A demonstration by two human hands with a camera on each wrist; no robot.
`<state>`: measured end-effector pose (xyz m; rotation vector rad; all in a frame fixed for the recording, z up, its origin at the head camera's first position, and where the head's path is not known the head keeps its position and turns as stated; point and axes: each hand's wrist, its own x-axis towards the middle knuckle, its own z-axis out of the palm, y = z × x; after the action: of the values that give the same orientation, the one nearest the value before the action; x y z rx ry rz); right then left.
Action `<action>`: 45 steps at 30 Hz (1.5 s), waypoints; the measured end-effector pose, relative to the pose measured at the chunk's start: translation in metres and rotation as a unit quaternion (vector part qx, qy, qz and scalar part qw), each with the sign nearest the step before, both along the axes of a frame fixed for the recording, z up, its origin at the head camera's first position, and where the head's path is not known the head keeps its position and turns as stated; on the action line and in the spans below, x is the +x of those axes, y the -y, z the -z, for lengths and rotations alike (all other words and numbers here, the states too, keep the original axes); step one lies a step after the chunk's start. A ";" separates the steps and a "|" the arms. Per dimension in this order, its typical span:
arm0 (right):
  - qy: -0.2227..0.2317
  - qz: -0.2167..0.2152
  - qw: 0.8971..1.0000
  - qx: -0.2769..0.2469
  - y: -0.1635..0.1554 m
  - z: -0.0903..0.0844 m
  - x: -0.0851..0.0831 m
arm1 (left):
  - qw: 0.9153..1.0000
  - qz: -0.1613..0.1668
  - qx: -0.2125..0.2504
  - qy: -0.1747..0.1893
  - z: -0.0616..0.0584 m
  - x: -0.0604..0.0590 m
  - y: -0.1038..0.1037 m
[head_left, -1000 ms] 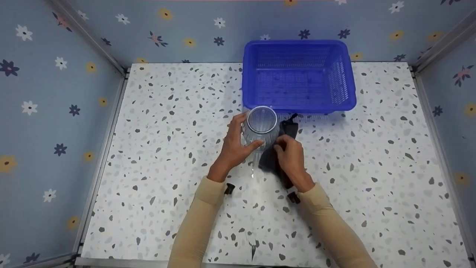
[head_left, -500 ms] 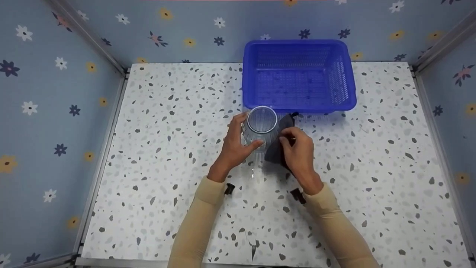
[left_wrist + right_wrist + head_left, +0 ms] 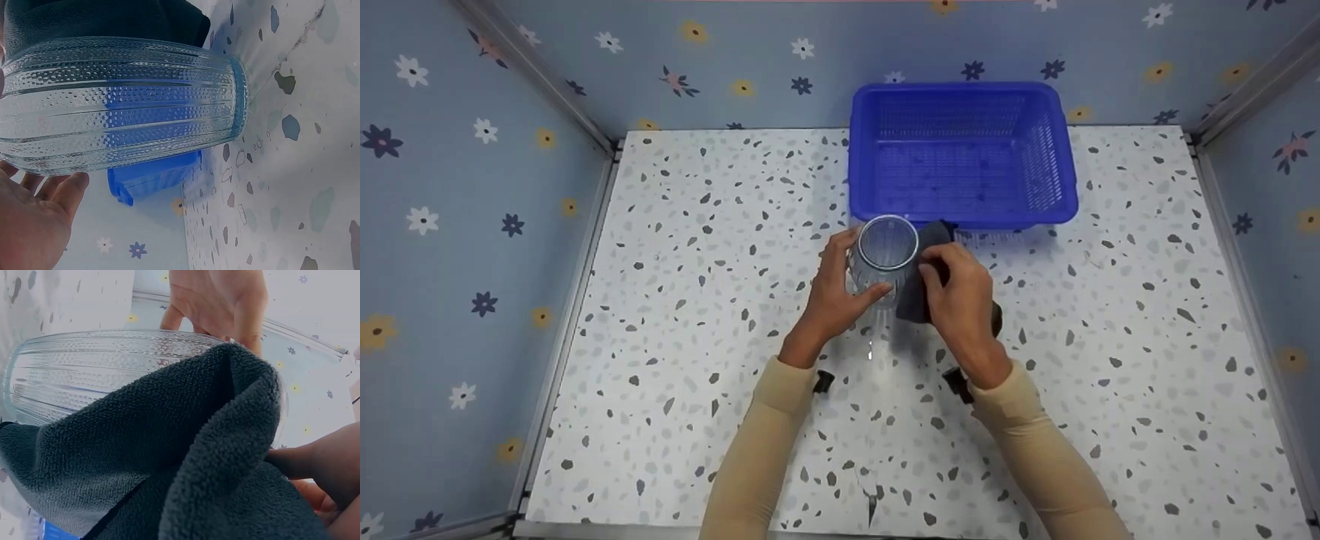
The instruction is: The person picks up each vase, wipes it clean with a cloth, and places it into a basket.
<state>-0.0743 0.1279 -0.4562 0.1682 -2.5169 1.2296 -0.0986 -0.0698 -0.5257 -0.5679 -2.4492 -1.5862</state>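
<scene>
A clear ribbed glass vase (image 3: pixel 886 256) stands upright on the speckled table (image 3: pixel 697 300). My left hand (image 3: pixel 832 292) grips its left side, fingers curled round the glass (image 3: pixel 118 107). My right hand (image 3: pixel 960 296) holds a dark grey cloth (image 3: pixel 924 277) and presses it against the vase's right side. In the right wrist view the cloth (image 3: pixel 169 461) covers much of the glass (image 3: pixel 84 365). In the left wrist view the cloth (image 3: pixel 107 19) shows behind the vase.
A blue plastic basket (image 3: pixel 1057 165) stands just behind the vase, against the back wall. Flowered walls (image 3: pixel 450 187) close in the table on the left, back and right. Bare tabletop lies to the left and in front.
My right hand has slid the cloth up the vase's right side, from near the base toward the rim. The left hand and the vase have stayed in place.
</scene>
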 end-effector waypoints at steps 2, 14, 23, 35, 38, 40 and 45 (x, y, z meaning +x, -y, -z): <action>0.003 -0.001 1.000 0.001 0.000 0.001 0.000 | 1.000 -0.002 0.001 0.002 0.000 0.000 0.000; -0.002 0.005 1.000 0.010 -0.002 0.014 0.002 | 1.000 -0.005 0.011 0.012 0.001 0.001 0.000; 0.016 0.006 1.000 -0.026 -0.006 0.032 0.004 | 1.000 -0.005 -0.001 0.011 -0.002 0.002 0.000; 0.091 0.003 0.996 0.003 -0.007 0.078 -0.005 | 1.000 -0.011 -0.008 0.015 -0.001 0.000 -0.001; 0.105 0.001 0.994 0.012 -0.007 0.083 -0.006 | 1.000 -0.012 -0.008 0.022 -0.001 0.001 -0.001; 0.111 -0.001 0.994 0.013 -0.007 0.085 -0.007 | 1.000 -0.011 -0.008 0.024 -0.001 0.001 -0.001; 0.109 -0.005 0.994 0.003 -0.008 0.082 -0.006 | 1.000 -0.010 -0.009 0.022 -0.001 0.002 -0.001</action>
<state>-0.0805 0.1363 -0.5386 0.0492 -2.7073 1.3076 -0.0971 -0.0687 -0.5251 -0.5158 -2.4959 -1.5865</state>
